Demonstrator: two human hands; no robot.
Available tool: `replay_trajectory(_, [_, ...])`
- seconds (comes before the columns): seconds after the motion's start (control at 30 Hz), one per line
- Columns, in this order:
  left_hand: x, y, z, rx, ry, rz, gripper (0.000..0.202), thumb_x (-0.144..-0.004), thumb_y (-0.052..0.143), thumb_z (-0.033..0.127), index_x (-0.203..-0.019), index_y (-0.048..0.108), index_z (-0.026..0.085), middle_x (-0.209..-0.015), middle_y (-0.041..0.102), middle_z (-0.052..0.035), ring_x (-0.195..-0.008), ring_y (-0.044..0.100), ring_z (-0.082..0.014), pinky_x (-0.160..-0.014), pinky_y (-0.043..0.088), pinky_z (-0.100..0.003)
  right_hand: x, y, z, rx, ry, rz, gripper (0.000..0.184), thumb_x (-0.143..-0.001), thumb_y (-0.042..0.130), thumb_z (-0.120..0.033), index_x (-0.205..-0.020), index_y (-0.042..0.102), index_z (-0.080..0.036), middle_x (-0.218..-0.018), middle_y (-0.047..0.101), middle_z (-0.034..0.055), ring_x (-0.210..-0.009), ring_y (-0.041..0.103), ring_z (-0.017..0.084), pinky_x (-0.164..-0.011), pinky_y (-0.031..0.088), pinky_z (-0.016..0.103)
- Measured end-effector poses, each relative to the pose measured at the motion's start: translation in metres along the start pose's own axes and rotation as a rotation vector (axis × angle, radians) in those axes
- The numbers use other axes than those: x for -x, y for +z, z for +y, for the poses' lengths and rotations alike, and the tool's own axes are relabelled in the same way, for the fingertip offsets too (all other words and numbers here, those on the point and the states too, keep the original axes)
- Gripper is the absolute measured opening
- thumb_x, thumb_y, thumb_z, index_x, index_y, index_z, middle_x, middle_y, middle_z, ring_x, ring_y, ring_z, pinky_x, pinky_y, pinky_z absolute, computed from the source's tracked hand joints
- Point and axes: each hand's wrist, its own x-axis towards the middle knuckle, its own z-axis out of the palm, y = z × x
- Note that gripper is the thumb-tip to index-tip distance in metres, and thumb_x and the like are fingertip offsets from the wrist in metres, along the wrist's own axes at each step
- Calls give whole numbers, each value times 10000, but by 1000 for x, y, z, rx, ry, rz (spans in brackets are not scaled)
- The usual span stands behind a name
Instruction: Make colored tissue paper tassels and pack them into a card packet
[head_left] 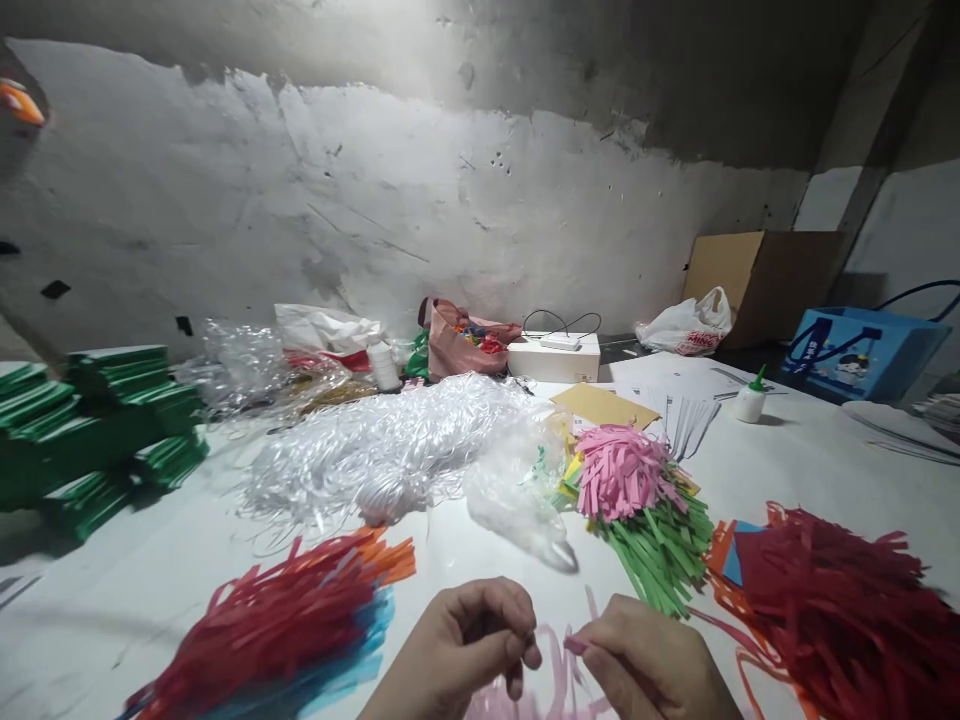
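My right hand (649,655) pinches the end of a pink paper strip (576,645) between thumb and fingers. Just to its left, my left hand (472,645) is curled, its thumb against the fingertips; whatever it may hold is too small to make out. A gap lies between the two hands. Beneath and between them are blurred loose light pink strips (555,680) on the white table. Near my left hand lies a bundle of red strips (277,630) with orange and blue ones. Past my right hand are green strips (660,550) with a pink fringed bunch (626,470) on top.
A large dark red bundle (840,600) lies at right. White shiny strands (390,440) and a clear plastic bag (517,490) are ahead. Green stacks (97,430) stand at left. Farther back are a glue bottle (751,400), a white box (555,358) and a blue basket (862,350).
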Motion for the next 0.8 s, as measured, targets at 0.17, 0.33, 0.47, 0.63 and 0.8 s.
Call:
replay_trajectory(0.17, [47,3,-20,83,6,13,253,-604,953,280,-754,789,159,-701,701,-39,-591,628,-120,-498,496,-196,9,14,-33,44,-89,-36,181,-997,509,-164,-876,644,-177,-681,625,17,-631,591,132,-577,462,216])
replay_trajectory(0.33, [75,3,-30,111,25,74,296,-609,954,263,-802,757,154,-687,729,-32,-571,634,-121,-494,510,-205,19,29,-55,59,-161,96,239,-1002,474,-178,-816,624,-188,-614,573,1,-558,521,128,-511,397,238])
replay_trajectory(0.47, [91,11,-30,66,77,140,285,-622,945,289,-772,744,151,-681,722,-20,-569,640,-118,-544,530,-222,26,32,-64,91,-168,-6,177,-958,520,-119,-821,614,-181,-654,604,10,-609,546,134,-553,417,242])
replay_trajectory(0.63, [103,23,-33,12,139,217,279,-639,929,349,-747,750,165,-679,678,-3,-574,633,-127,-568,524,-239,33,32,-66,52,-180,108,240,-986,452,-177,-811,615,-195,-618,579,9,-576,510,146,-543,382,264])
replay_trajectory(0.8, [100,17,-44,18,168,97,200,-730,870,354,-750,778,177,-729,645,-12,-600,620,-126,-564,528,-243,35,14,-74,45,-66,-80,180,-952,503,-132,-812,601,-189,-648,592,1,-617,557,136,-563,421,230])
